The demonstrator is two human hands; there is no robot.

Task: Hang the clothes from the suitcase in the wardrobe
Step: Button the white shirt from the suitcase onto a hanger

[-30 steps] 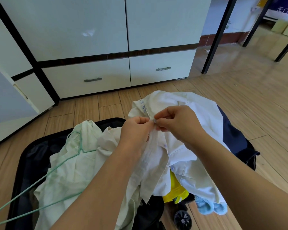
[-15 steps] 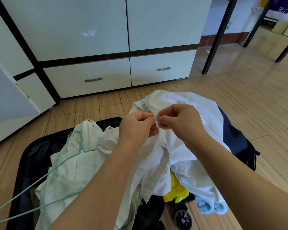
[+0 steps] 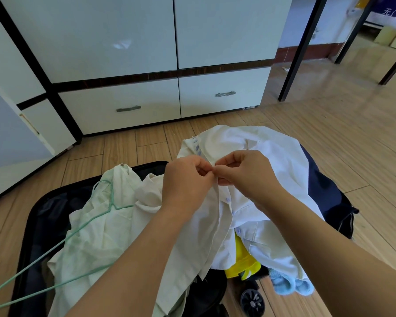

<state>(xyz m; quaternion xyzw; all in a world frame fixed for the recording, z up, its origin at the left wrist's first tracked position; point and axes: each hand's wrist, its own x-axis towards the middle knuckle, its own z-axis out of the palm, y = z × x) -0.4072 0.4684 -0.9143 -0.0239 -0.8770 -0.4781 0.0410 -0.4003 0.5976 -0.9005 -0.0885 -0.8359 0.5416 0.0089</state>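
The white shirt [image 3: 256, 156] lies heaped over the open black suitcase [image 3: 39, 216] on the wood floor [image 3: 352, 138], with bare boards between it and the wardrobe drawers [image 3: 124, 106]. The left hand [image 3: 185, 179] and right hand [image 3: 247, 175] meet fingertip to fingertip, both pinching its button placket. Pale buttons run down the front; the cloth is creased. A green hanger [image 3: 55, 250] rests on a cream garment [image 3: 94, 232] beside it.

Just 1 view here, worn on the person's head: it looks forward and steeply down, close over the open black fabric suitcase [image 3: 30, 236], taking in the pale wood-plank floor [image 3: 352, 156] and white glossy wardrobe [image 3: 124, 42] beyond.
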